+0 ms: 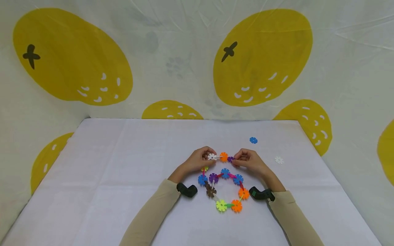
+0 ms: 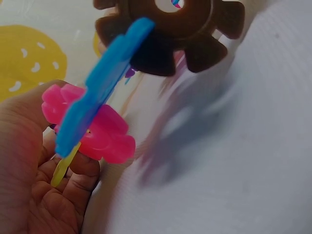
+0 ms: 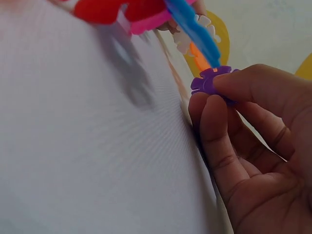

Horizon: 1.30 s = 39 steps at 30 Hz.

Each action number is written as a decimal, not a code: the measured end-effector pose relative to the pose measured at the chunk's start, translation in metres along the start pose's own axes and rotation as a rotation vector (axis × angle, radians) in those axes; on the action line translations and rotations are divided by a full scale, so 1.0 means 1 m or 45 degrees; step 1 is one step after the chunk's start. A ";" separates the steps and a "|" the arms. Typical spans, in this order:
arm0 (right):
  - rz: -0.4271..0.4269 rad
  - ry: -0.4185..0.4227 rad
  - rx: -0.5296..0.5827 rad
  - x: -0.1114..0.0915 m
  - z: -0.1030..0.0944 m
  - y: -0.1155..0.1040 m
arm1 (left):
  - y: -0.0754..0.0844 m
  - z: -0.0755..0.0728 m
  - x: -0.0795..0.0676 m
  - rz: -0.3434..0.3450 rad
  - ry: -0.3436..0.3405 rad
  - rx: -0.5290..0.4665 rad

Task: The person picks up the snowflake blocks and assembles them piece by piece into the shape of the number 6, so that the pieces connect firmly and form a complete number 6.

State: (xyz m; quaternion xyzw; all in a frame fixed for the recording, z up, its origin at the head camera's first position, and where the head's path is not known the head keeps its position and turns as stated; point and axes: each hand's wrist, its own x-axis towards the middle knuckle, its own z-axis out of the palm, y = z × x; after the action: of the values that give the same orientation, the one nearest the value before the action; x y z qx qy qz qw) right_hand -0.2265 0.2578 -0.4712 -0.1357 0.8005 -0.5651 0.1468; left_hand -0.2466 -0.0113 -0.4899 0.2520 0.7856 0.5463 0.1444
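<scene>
A chain of notched plastic snowflake discs hangs between both hands. My left hand grips its left end by the white disc. From there it runs to an orange disc. At its right end my right hand pinches a purple disc between thumb and fingertips, clearly seen in the right wrist view. Below the hands lies a ring of linked discs, among them a brown disc and a lime disc. A blue disc and a yellow disc link upward toward the left hand.
A loose blue disc lies beyond the right hand, and a loose white disc lies to its right. The white-covered table meets a fabric backdrop with yellow fruit prints at its far edge.
</scene>
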 end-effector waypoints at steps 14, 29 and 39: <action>-0.029 0.005 0.073 -0.002 0.001 0.001 | -0.001 0.001 0.003 -0.011 -0.011 -0.025; -0.086 0.006 0.091 0.004 0.007 0.007 | 0.004 -0.001 0.003 -0.051 -0.037 0.037; -0.129 0.003 0.104 0.006 0.009 0.011 | 0.005 -0.001 0.006 -0.087 -0.043 0.025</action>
State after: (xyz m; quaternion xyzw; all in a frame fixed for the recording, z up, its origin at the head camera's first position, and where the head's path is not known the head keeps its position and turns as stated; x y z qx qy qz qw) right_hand -0.2285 0.2512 -0.4848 -0.1693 0.7689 -0.6042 0.1226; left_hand -0.2509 -0.0069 -0.4847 0.2359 0.7965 0.5289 0.1737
